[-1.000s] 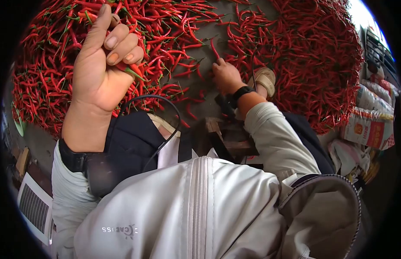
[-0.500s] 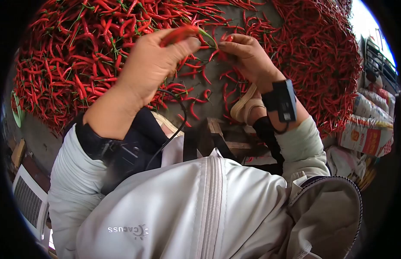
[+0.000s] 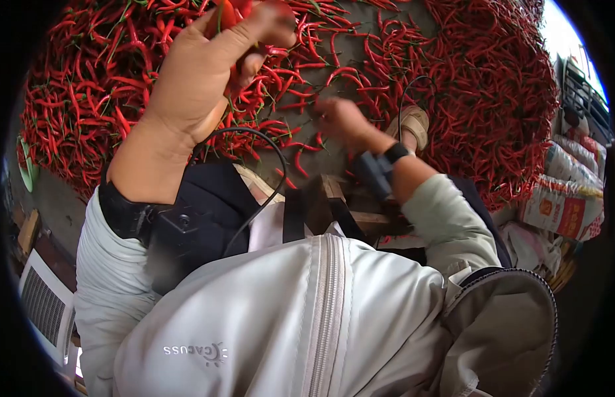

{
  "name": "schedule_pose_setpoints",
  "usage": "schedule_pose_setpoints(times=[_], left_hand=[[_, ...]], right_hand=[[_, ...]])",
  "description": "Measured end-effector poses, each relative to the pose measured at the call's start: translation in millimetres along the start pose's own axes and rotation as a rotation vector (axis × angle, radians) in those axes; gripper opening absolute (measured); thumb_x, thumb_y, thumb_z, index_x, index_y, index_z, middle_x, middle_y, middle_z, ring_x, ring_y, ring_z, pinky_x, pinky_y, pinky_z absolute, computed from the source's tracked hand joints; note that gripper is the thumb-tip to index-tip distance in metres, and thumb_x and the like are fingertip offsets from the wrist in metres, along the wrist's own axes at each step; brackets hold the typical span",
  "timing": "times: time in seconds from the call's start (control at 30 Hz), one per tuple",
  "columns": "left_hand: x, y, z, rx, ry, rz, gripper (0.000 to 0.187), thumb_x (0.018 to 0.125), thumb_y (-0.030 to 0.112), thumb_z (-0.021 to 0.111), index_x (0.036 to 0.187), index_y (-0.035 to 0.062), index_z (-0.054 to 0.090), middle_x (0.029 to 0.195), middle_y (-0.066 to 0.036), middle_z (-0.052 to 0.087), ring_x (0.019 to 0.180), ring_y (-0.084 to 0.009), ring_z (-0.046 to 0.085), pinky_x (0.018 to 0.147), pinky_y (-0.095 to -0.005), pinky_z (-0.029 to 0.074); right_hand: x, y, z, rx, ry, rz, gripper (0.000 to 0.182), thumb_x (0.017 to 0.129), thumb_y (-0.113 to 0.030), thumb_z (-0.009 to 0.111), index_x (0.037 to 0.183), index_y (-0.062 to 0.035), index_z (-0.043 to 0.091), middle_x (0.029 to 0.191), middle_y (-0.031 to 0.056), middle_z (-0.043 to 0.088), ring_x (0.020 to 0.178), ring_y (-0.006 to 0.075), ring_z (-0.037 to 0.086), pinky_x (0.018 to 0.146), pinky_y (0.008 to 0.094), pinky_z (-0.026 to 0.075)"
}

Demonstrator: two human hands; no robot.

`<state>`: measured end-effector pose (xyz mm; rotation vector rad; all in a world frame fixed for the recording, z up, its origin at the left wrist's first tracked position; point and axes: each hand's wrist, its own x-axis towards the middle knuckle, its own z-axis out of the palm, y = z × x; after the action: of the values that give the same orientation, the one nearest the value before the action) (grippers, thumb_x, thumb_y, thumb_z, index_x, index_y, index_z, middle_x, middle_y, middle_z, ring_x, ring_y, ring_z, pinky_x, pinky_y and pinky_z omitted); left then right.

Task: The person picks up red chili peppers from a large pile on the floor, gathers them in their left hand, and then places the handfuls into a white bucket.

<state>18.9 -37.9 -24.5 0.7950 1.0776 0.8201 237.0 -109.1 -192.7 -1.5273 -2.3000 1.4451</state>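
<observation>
My left hand [image 3: 195, 76] is raised at the upper left, over a large heap of red chili peppers [image 3: 89, 99], many with green stems. Its fingers are curled round red chili peppers [image 3: 229, 14], which show between thumb and fingers; how many cannot be made out. Lower and to the right, my right hand [image 3: 347, 122] hangs above the strip of floor between two heaps. Motion smears its fingers, so their state and contents do not show. Scattered chili peppers [image 3: 304, 149] lie on the floor close by.
A second heap of red chili peppers [image 3: 486, 99] fills the right side, with printed sacks [image 3: 559, 205] beyond it. A sandaled foot [image 3: 411, 126] rests at its edge. A wooden stool [image 3: 367, 218] is below me. A black cable [image 3: 271, 145] loops by my left wrist.
My hands have moved apart. The left went up and left with red peppers in it; the right dropped down, away from where both met over a green-stemmed pepper.
</observation>
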Motion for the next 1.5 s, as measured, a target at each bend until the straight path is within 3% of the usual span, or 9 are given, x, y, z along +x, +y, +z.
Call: schedule_pose_setpoints(times=[0.07, 0.33, 0.43, 0.57, 0.63, 0.97, 1.1, 1.43, 1.5], left_hand=[[-2.1, 7.1, 1.6, -0.079, 0.005, 0.043, 0.018, 0.088, 0.022, 0.054, 0.099, 0.0066, 0.056, 0.083, -0.007, 0.062, 0.061, -0.0042, 0.047, 0.052, -0.0178, 0.038], [-4.4, 4.1, -5.3, -0.267, 0.015, -0.028, 0.015, 0.088, 0.021, 0.054, 0.096, 0.0086, 0.054, 0.073, 0.001, 0.052, 0.068, -0.0066, 0.045, 0.056, -0.0206, 0.038], [-3.4, 6.1, -11.1, -0.375, -0.19, 0.016, 0.015, 0.088, 0.024, 0.054, 0.083, 0.0116, 0.049, 0.069, 0.004, 0.04, 0.07, -0.0071, 0.042, 0.059, -0.0221, 0.038], [-7.6, 15.9, 3.1, -0.433, -0.188, 0.012, 0.021, 0.089, 0.028, 0.053, 0.077, 0.0127, 0.046, 0.071, 0.002, 0.041, 0.07, -0.0078, 0.042, 0.059, -0.0229, 0.039], [-13.1, 23.0, 18.8, -0.507, 0.086, -0.063, 0.025, 0.089, 0.031, 0.052, 0.074, 0.0127, 0.046, 0.072, 0.002, 0.041, 0.071, -0.008, 0.043, 0.058, -0.0228, 0.039], [-7.2, 9.9, -10.9, -0.523, -0.234, -0.098, 0.027, 0.09, 0.032, 0.05, 0.072, 0.0117, 0.046, 0.078, 0.0, 0.044, 0.067, -0.0081, 0.044, 0.058, -0.022, 0.038], [-9.6, 11.1, -8.8, -0.518, -0.126, -0.079, 0.022, 0.09, 0.029, 0.051, 0.078, 0.0097, 0.05, 0.077, 0.0, 0.045, 0.066, -0.0078, 0.044, 0.058, -0.022, 0.038], [-3.1, -0.3, -20.8, -0.526, -0.014, -0.096, 0.015, 0.089, 0.023, 0.054, 0.091, 0.008, 0.053, 0.076, 0.002, 0.048, 0.065, -0.007, 0.044, 0.057, -0.0218, 0.036], [-3.1, -2.9, -16.7, -0.499, 0.036, -0.101, 0.015, 0.088, 0.023, 0.054, 0.091, 0.0081, 0.053, 0.074, 0.002, 0.047, 0.065, -0.007, 0.044, 0.057, -0.0218, 0.036]], right_hand=[[-11.0, 29.5, 57.0, -0.244, -0.092, -0.059, 0.029, 0.072, -0.01, 0.053, 0.101, -0.0112, 0.058, 0.102, 0.0127, 0.049, 0.09, 0.0309, 0.054, 0.075, 0.041, 0.048], [-7.1, 59.7, 31.4, -0.45, -0.049, -0.079, 0.017, 0.07, -0.014, 0.058, 0.086, -0.0088, 0.059, 0.088, 0.0102, 0.055, 0.087, 0.0272, 0.055, 0.07, 0.0373, 0.049], [0.7, 59.2, -0.6, 0.108, 0.524, 0.061, 0.021, 0.067, -0.015, 0.061, 0.085, -0.0042, 0.057, 0.077, 0.015, 0.058, 0.075, 0.0319, 0.058, 0.066, 0.0399, 0.047], [-17.9, 83.4, -13.7, -0.129, 0.282, -0.135, 0.016, 0.069, -0.007, 0.056, 0.085, -0.0062, 0.057, 0.078, 0.012, 0.057, 0.076, 0.03, 0.059, 0.065, 0.0383, 0.048], [-27.6, 100.7, 9.8, -0.722, -0.188, -0.418, 0.013, 0.069, -0.007, 0.057, 0.082, -0.0072, 0.058, 0.092, 0.0075, 0.054, 0.088, 0.0262, 0.055, 0.068, 0.0334, 0.049], [-40.1, 87.2, 4.4, -0.407, -0.119, 0.027, 0.029, 0.067, -0.003, 0.055, 0.096, -0.007, 0.052, 0.093, 0.0129, 0.05, 0.081, 0.0329, 0.056, 0.068, 0.0396, 0.05], [-39.8, 63.1, 1.2, -0.26, -0.029, -0.12, 0.027, 0.068, -0.004, 0.054, 0.096, -0.0051, 0.051, 0.089, 0.014, 0.051, 0.077, 0.0355, 0.056, 0.066, 0.0407, 0.049], [-3.4, 53.3, 35.1, -0.748, -0.075, -0.029, 0.015, 0.075, -0.014, 0.053, 0.086, -0.0092, 0.061, 0.09, 0.007, 0.056, 0.08, 0.0246, 0.059, 0.063, 0.0335, 0.051], [4.2, 77.2, 37.8, -0.727, 0.003, -0.313, 0.014, 0.077, -0.017, 0.055, 0.078, -0.0068, 0.064, 0.084, 0.0084, 0.06, 0.076, 0.0239, 0.06, 0.062, 0.0328, 0.049]])
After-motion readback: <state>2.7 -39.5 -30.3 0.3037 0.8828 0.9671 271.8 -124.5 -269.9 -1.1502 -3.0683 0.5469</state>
